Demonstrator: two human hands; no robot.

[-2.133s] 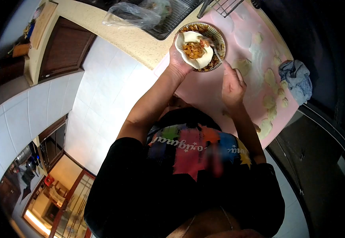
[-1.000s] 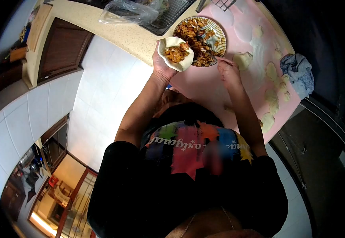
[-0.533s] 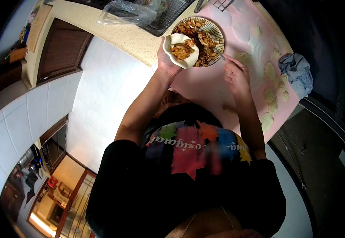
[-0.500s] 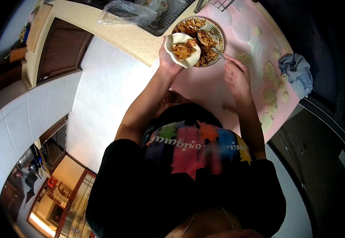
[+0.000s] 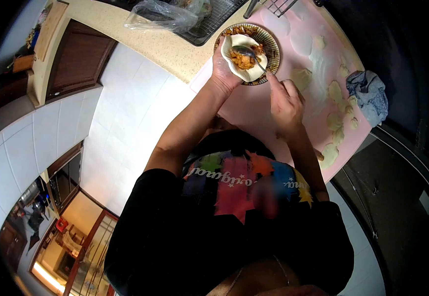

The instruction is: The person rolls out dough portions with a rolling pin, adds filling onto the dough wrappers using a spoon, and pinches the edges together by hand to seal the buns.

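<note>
My left hand (image 5: 223,71) is closed around the underside of a round, pale dough wrapper (image 5: 250,74), cupped with a wavy rim. Brown chopped filling (image 5: 241,61) lies inside it. With my right hand (image 5: 287,101) I grip the handle of a metal spoon (image 5: 245,51), its bowl down on the filling in the wrapper. Beneath the wrapper, and partly hidden by it, is a striped plate (image 5: 273,45) with more of the filling.
A pink mat (image 5: 254,106) dusted with flour carries several flat dough pieces (image 5: 334,121) on the right. A grey-blue cloth (image 5: 369,96) lies at its edge. Beyond the plate are a black rack tray (image 5: 219,24), a clear plastic bag (image 5: 162,17) and a wire rack (image 5: 278,6).
The spoon has moved from the filling on the plate into the wrapper. My left hand has shifted slightly right with the wrapper, now further over the plate.
</note>
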